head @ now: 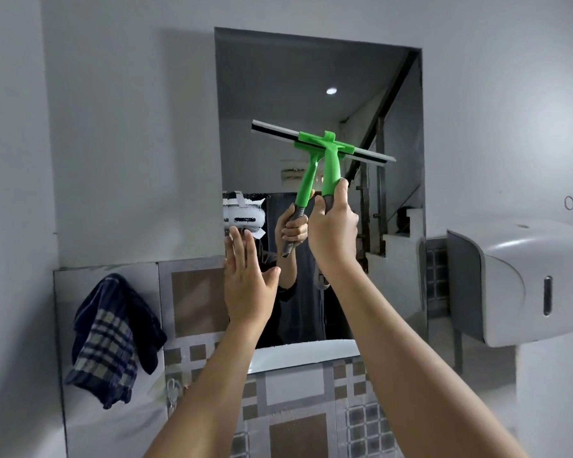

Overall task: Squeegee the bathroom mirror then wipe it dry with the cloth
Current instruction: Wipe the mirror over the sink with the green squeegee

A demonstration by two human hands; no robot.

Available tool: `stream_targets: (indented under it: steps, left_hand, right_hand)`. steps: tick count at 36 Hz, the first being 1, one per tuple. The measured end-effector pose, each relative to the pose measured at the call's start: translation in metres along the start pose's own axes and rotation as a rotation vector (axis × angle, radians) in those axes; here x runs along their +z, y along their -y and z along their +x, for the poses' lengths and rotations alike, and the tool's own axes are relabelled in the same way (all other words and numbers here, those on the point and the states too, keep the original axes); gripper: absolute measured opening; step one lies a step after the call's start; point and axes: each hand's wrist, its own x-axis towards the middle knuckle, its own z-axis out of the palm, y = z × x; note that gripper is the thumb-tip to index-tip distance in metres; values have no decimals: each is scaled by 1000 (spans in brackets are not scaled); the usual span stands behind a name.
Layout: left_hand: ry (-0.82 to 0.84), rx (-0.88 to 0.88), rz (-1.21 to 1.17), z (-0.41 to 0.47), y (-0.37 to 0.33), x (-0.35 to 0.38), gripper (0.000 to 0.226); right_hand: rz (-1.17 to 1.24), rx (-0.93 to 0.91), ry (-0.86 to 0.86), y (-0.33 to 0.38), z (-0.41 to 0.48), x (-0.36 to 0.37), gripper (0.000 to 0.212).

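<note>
Two hands work at the mirror (311, 77): the left hand (248, 285) lies flat and released at its seven o'clock edge, the right hand (333, 229) clenched around the squeegee (328, 150) handle near centre. Light and stiff, the squeegee likely steers best from that low handle, while the soft cloth (113, 338) hangs untouched at eight o'clock.

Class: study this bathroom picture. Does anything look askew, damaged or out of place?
Little does. The squeegee blade sits tilted across the mirror, lower at its right end. The cloth hangs bunched and lopsided on the wall.

Both bare arms raised, left hand (248, 285) flat, fingers extended, right hand (333, 231) fisted, gripped tight
</note>
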Motion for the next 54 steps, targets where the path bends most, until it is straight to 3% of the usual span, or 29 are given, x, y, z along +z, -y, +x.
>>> stream_targets:
  steps: [10, 24, 46, 54]
  left_hand:
    - [81, -2, 5, -13, 2, 2, 91]
    - [68, -39, 33, -35, 7, 12, 85]
    - [150, -50, 72, -49, 10, 11, 97]
    - [145, -53, 93, -46, 10, 13, 97]
  right_hand:
    - [-200, -77, 189, 2, -43, 7, 55]
    - [-591, -395, 254, -36, -13, -42, 57]
    - [-756, -644, 324, -70, 64, -120, 51]
    - [-758, -597, 305, -117, 80, -162, 54]
